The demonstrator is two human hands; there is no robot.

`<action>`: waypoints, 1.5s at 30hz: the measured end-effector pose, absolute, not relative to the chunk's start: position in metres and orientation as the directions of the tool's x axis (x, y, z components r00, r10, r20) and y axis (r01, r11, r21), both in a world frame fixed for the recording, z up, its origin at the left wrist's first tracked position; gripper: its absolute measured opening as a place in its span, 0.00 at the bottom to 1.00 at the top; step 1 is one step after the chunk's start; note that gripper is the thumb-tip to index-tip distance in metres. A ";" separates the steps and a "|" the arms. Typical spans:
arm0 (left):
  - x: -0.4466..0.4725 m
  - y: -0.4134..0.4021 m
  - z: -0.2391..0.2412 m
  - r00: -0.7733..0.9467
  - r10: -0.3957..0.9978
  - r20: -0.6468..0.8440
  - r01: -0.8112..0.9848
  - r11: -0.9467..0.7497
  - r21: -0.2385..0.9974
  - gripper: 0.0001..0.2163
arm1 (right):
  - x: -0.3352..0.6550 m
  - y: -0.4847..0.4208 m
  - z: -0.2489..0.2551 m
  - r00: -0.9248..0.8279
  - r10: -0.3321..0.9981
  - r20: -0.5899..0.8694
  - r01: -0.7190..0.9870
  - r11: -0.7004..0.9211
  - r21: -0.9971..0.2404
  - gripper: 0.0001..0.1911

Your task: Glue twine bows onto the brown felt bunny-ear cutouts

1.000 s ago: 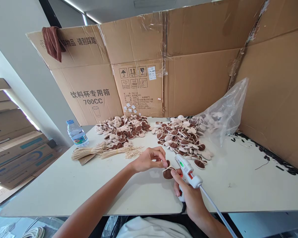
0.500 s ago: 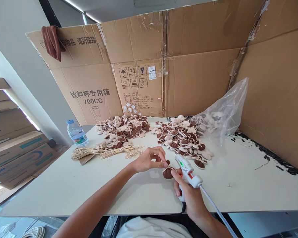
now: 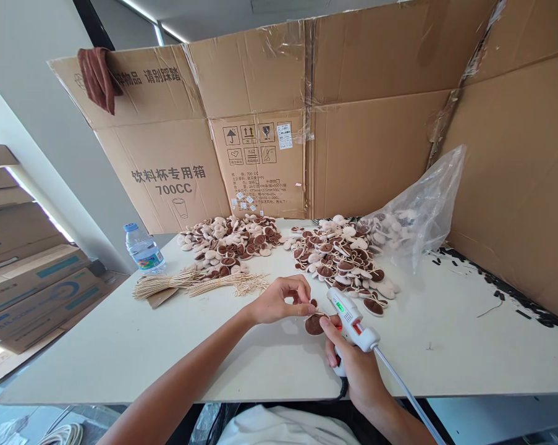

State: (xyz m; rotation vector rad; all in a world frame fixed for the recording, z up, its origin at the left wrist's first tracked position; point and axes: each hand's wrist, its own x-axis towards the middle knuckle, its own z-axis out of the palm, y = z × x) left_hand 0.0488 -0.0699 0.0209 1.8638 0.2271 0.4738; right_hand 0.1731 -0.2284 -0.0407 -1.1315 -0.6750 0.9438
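My left hand (image 3: 285,300) is closed in a pinch at the narrow top of a small brown plush piece (image 3: 314,324) with a pale edge. A bit of cream cord shows at that spot; the fingertips partly hide it. In my right hand (image 3: 353,358) is a white hot glue gun (image 3: 348,309), its nozzle pointing away up and left, with a long clear glue stick (image 3: 406,392) out of its back. The right thumb also presses on the plush piece's right edge. Both hands are above the table's front half.
Behind lie a left pile (image 3: 232,241) and a right pile (image 3: 338,247) of brown and cream plush pieces. Cream cords (image 3: 167,284) lie in bundles near a water bottle (image 3: 144,250). A plastic bag (image 3: 427,210) leans by the cardboard wall (image 3: 376,148). Black bits (image 3: 501,293) line the right edge.
Almost nothing differs. The left fingers have shifted very slightly at the top of the plush piece; the glue gun has stayed in place.
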 end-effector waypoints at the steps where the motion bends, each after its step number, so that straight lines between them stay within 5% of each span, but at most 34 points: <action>1: 0.049 -0.070 0.021 0.899 0.382 0.214 -0.076 -0.346 0.935 0.15 | 0.173 -0.228 -0.041 0.463 0.886 -0.011 -0.275 0.131 -0.953 0.17; 8: 0.050 -0.072 0.019 0.892 0.381 0.242 -0.080 -0.393 0.916 0.18 | 0.174 -0.228 -0.042 0.465 0.885 -0.010 -0.253 0.122 -0.960 0.17; 17: 0.045 -0.069 0.030 0.871 0.450 0.197 -0.084 -0.259 0.962 0.16 | 0.173 -0.230 -0.038 0.464 0.886 -0.004 -0.264 0.133 -0.955 0.17; 24: 0.046 -0.071 0.028 0.906 0.416 0.080 0.064 -0.321 0.945 0.18 | 0.174 -0.230 -0.042 0.467 0.884 -0.015 -0.263 0.123 -0.957 0.17; 34: 0.045 -0.070 0.023 0.957 0.287 0.034 0.077 -0.367 0.927 0.15 | 0.173 -0.229 -0.041 0.467 0.884 -0.014 -0.284 0.135 -0.949 0.17; 45: 0.047 -0.072 0.019 0.954 0.295 0.051 0.075 -0.401 0.913 0.13 | 0.174 -0.228 -0.044 0.460 0.887 -0.034 -0.289 0.113 -0.951 0.17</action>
